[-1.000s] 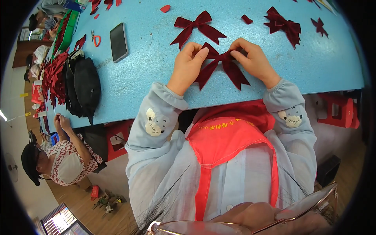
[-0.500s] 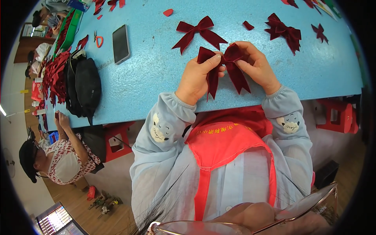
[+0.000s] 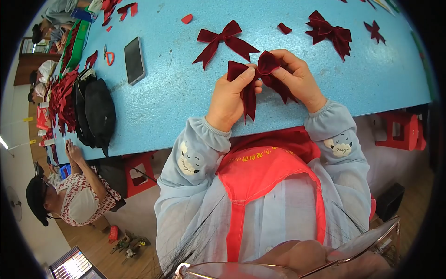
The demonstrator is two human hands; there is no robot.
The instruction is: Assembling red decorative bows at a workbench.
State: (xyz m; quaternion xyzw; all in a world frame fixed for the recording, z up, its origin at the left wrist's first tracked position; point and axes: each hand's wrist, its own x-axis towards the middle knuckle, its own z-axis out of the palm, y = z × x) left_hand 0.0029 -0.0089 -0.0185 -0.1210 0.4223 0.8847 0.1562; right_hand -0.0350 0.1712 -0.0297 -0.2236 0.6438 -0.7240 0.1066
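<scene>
Between my two hands is a dark red velvet bow (image 3: 249,100), held just above the blue table, its tails hanging toward me. My left hand (image 3: 231,95) pinches the bow's left loop near the knot, thumb on top. On the other side my right hand (image 3: 299,79) is closed on the right loop, thumb and fingers pressing it. The knot itself is partly covered by fingertips. Just beyond my hands a finished-looking dark red bow (image 3: 226,39) lies flat on the table.
A layered bow (image 3: 330,35) and a small bow (image 3: 374,31) lie at the far right, near a velvet scrap (image 3: 284,28). To the left are a phone (image 3: 134,60), red-handled snips (image 3: 109,57), a black bag (image 3: 100,111) and piled ribbons (image 3: 62,100). Another person (image 3: 81,190) sits at left.
The view has shifted slightly, so the table things appear further left. My right hand has turned the right loop a little, and its tail swings further right. Both hands keep their hold.
</scene>
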